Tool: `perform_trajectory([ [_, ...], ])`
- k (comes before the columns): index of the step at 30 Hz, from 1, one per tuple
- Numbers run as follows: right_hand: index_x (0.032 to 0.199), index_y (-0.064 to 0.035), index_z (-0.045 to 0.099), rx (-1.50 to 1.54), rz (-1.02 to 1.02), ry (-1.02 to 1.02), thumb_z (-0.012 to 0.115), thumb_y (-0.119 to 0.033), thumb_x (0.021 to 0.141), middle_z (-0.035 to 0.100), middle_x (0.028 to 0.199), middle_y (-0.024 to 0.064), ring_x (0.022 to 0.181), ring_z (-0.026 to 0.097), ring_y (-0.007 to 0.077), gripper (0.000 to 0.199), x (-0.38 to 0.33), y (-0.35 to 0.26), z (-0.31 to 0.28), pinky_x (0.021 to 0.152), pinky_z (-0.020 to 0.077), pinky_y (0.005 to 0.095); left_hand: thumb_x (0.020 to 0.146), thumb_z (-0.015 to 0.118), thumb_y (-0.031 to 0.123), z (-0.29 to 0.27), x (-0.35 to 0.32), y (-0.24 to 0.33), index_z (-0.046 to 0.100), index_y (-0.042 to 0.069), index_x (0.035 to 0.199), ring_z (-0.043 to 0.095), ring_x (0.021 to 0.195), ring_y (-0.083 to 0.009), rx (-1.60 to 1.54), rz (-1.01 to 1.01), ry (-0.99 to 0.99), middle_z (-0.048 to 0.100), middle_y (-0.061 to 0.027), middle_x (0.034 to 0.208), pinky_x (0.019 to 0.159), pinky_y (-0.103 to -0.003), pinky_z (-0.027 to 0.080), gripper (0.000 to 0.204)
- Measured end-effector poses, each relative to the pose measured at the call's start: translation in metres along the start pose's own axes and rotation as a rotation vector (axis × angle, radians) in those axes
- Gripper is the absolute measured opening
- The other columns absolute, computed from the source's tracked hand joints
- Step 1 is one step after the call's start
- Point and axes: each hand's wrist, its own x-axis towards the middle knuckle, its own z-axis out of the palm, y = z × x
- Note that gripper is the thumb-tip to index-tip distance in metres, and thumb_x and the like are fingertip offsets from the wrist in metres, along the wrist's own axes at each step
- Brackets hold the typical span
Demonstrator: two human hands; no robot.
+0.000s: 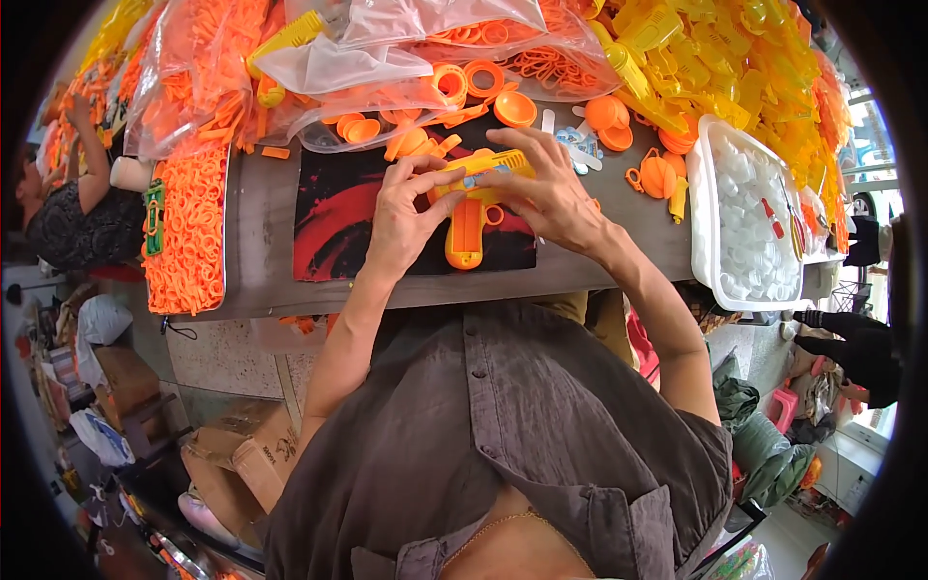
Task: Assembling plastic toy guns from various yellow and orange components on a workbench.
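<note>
Over a black and red mat (333, 208), a yellow and orange plastic toy gun (467, 235) is held between both hands. Its orange handle points toward me, with an orange ring at its right side, and a blue label shows on the yellow body. My left hand (411, 208) is closed on the left end, thumb and fingertips at the body. My right hand (561, 198) has its fingers bent over the right end and the label. Just beyond lie an orange half-round cup (515, 109) and other orange parts.
An orange-filled tray (188, 232) lies left. At right stands a white tray (703, 222) of clear caps, with a red-handled tool in it. Bags of orange parts (198, 77) and heaped yellow pieces (715, 58) line the back. Blue-printed label strips (578, 147) lie beyond my right hand. Another person (85, 217) sits at far left.
</note>
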Motion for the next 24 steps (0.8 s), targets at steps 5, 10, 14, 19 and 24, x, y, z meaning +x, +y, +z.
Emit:
perform_trajectory([
  [5, 0.114, -0.0163, 0.068, -0.009, -0.049, -0.049, 0.069, -0.007, 0.08, 0.048, 0.138, 0.0086, 0.126, 0.043, 0.033, 0.035, 0.004, -0.009, 0.003, 0.103, 0.0364, 0.0449, 0.078, 0.078, 0.014, 0.002, -0.002, 0.001, 0.074, 0.012, 0.11, 0.055, 0.103, -0.0209, 0.063, -0.001, 0.003, 0.06, -0.0043, 0.106, 0.091, -0.034, 0.046, 0.032],
  [10, 0.114, -0.0159, 0.068, -0.025, 0.01, 0.075, 0.069, -0.006, 0.079, 0.05, 0.135, 0.0109, 0.122, 0.047, 0.0321, 0.037, -0.006, 0.003, -0.005, 0.101, 0.0368, 0.046, 0.079, 0.078, 0.014, 0.004, -0.003, 0.001, 0.074, 0.012, 0.109, 0.055, 0.103, -0.0208, 0.062, 0.021, 0.033, 0.06, -0.004, 0.106, 0.091, -0.034, 0.046, 0.031],
  [14, 0.115, -0.0158, 0.068, -0.077, -0.026, 0.057, 0.069, -0.005, 0.079, 0.051, 0.133, 0.0113, 0.121, 0.048, 0.0319, 0.038, -0.003, -0.01, 0.003, 0.1, 0.0368, 0.0462, 0.079, 0.078, 0.014, 0.005, -0.002, -0.002, 0.074, 0.011, 0.108, 0.055, 0.103, -0.0205, 0.048, 0.046, 0.046, 0.061, -0.0039, 0.105, 0.09, -0.034, 0.047, 0.03],
  [19, 0.121, -0.0149, 0.065, 0.046, 0.075, -0.004, 0.066, -0.009, 0.085, 0.051, 0.135, 0.0105, 0.123, 0.048, 0.0304, 0.037, -0.006, -0.001, -0.001, 0.106, 0.0321, 0.0463, 0.078, 0.078, 0.013, 0.004, -0.003, 0.0, 0.074, 0.011, 0.107, 0.056, 0.103, -0.0208, 0.081, 0.042, 0.037, 0.061, -0.0041, 0.105, 0.089, -0.034, 0.047, 0.03],
  [24, 0.125, -0.0132, 0.063, -0.089, 0.027, -0.035, 0.06, -0.011, 0.09, 0.055, 0.131, 0.0114, 0.123, 0.05, 0.0287, 0.035, -0.016, 0.007, 0.005, 0.109, 0.0297, 0.045, 0.076, 0.077, 0.008, 0.007, -0.002, 0.005, 0.073, 0.009, 0.103, 0.057, 0.102, -0.0225, 0.156, 0.159, 0.098, 0.061, -0.0044, 0.106, 0.089, -0.034, 0.048, 0.026],
])
